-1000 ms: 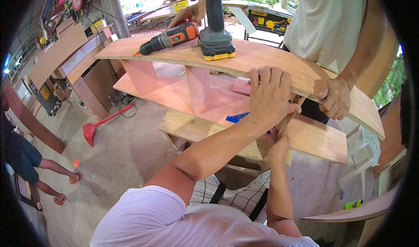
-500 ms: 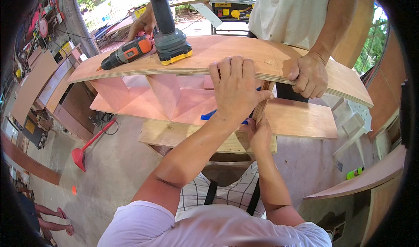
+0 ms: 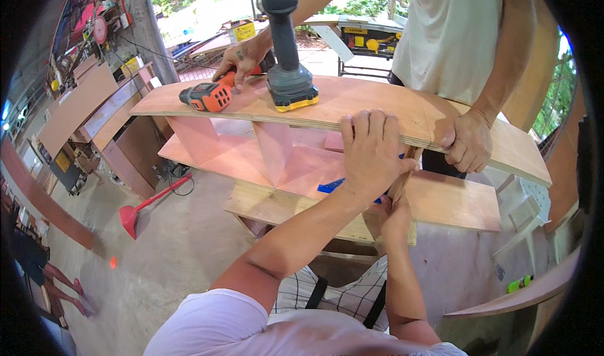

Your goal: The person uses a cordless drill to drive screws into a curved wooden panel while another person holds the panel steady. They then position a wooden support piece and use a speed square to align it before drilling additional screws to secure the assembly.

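A wooden shelf frame stands before me, its long curved plywood top board [image 3: 352, 98] above a lower plywood shelf [image 3: 242, 161]. My left hand [image 3: 374, 155] is closed over the near edge of the top board, thumb resting against a short upright wooden piece [image 3: 402, 178]. Below it, my right hand [image 3: 396, 216] grips the lower end of that upright. A blue tool or clamp [image 3: 331, 185], partly hidden behind my left wrist, lies on the lower shelf. Across the frame, a co-worker's hand [image 3: 469, 143] presses on the top board; their other hand [image 3: 244, 59] holds an orange and black drill [image 3: 211, 96].
A black cordless tool with a yellow-trimmed battery [image 3: 292, 85] stands on the top board. A wooden bench [image 3: 283, 214] supports the frame. A red long-handled dustpan [image 3: 141, 211] lies on the floor at left. A white plastic chair [image 3: 525, 208] stands at right, near a curved panel [image 3: 522, 293].
My view has shifted, so the scene sits lower and further right. The co-worker's orange drill has turned on the top board. Both my hands keep their places on the wood.
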`<state>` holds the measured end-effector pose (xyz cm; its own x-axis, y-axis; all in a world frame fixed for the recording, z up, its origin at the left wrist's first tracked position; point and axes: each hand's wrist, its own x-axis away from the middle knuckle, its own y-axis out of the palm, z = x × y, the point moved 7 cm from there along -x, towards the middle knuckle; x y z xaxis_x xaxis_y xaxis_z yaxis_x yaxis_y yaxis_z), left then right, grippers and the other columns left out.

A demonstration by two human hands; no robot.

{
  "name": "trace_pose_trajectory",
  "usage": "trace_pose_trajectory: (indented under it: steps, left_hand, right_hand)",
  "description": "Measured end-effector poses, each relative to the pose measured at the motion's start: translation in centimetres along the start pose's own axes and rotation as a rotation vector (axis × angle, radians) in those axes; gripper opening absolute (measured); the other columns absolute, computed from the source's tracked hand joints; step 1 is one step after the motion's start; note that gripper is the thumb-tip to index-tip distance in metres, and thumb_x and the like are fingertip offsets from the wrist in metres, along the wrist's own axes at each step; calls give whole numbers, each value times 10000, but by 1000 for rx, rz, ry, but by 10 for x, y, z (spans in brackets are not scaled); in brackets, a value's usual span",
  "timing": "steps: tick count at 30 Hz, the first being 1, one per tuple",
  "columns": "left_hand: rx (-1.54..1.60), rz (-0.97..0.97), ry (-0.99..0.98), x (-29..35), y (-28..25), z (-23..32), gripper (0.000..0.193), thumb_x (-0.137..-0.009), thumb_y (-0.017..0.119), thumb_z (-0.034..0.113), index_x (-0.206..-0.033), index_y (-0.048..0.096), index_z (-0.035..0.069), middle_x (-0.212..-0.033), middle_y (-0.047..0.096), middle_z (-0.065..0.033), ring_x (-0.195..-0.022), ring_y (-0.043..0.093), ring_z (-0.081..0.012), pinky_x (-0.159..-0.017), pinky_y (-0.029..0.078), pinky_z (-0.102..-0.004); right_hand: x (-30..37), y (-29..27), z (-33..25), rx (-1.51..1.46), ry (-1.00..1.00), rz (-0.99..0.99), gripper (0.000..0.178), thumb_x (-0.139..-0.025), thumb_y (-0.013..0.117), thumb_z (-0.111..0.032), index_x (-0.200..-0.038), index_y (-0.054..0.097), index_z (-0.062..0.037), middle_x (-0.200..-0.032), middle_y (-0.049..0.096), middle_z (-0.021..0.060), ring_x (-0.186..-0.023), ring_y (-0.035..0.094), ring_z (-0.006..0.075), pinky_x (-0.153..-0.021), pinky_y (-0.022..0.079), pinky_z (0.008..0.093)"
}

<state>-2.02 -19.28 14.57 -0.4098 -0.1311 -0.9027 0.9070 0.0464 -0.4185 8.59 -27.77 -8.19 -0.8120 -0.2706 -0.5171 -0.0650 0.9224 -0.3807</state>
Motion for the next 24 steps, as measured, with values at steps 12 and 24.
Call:
trace_pose_trajectory:
  steps: [12,24]
  left_hand:
    - [-55,-54,-18,-1,7,-2,883,-476,947,500,-1164,600,70,-1150,574,-110,-1147,494,-339,-1007,317,-524]
    - [-93,16,31,0,7,0,792,-470,949,451,-1087,620,78,-1099,574,-78,-1100,503,-300,-975,322,-504]
  right_hand:
    - [-1,0,0,109,43,-44,617,-901,725,-123,-1470,513,-14,-1099,702,273,-1015,677,454,-873,536,519]
    - [0,-10,-23,89,-53,-34,775,-871,742,-162,-1522,388,63,-1071,697,282,-966,662,496,-887,530,537]
